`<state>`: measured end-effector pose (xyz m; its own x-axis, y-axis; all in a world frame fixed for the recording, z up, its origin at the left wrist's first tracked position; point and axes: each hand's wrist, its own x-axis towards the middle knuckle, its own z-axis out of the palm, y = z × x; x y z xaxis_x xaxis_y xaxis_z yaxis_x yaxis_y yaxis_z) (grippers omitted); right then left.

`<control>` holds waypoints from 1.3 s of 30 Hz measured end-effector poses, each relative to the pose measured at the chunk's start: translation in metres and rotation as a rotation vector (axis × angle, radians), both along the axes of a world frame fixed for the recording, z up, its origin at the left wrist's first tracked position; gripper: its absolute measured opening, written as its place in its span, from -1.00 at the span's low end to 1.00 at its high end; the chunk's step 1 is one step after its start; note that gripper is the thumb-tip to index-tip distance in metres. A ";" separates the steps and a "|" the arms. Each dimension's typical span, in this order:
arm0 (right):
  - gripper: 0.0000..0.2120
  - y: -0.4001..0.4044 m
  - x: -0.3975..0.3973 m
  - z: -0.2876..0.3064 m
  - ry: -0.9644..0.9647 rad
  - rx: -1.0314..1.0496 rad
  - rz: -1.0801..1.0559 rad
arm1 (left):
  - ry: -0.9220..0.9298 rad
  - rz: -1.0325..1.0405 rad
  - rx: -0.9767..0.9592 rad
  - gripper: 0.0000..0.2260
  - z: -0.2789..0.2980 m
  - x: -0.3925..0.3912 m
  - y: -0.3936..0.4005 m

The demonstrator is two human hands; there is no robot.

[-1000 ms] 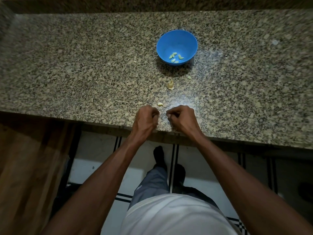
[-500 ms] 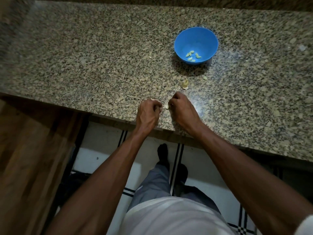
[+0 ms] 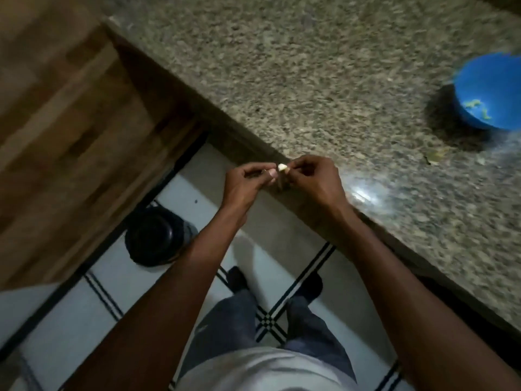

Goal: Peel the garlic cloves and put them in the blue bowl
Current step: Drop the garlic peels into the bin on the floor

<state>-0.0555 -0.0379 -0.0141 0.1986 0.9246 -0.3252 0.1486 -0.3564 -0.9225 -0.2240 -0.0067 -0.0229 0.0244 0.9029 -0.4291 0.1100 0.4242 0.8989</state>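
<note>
Both hands pinch one garlic clove (image 3: 282,167) at worktop (image 3: 324,88) edge: left hand (image 3: 248,183), right hand (image 3: 314,179). Blue bowl (image 3: 490,91) far right, blurred.

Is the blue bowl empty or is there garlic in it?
Not empty. A few pale yellowish pieces lie at the bottom of the blue bowl; the blur hides how many.
</note>
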 end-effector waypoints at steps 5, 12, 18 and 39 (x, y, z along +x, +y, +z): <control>-0.93 0.037 -0.138 -0.014 -0.043 -0.042 0.290 | -0.040 0.259 -0.058 -0.84 -0.009 -0.135 -0.012; -0.91 0.036 -0.351 -0.052 0.157 -0.144 0.432 | 0.010 0.684 -0.198 -0.91 -0.043 -0.348 -0.057; -0.90 0.023 -0.477 -0.098 0.184 -0.263 0.497 | -0.087 0.838 -0.192 -0.90 -0.073 -0.472 -0.096; -0.81 0.032 -0.602 -0.290 0.111 -0.650 0.653 | -0.040 0.753 -0.540 -0.84 -0.291 -0.552 -0.097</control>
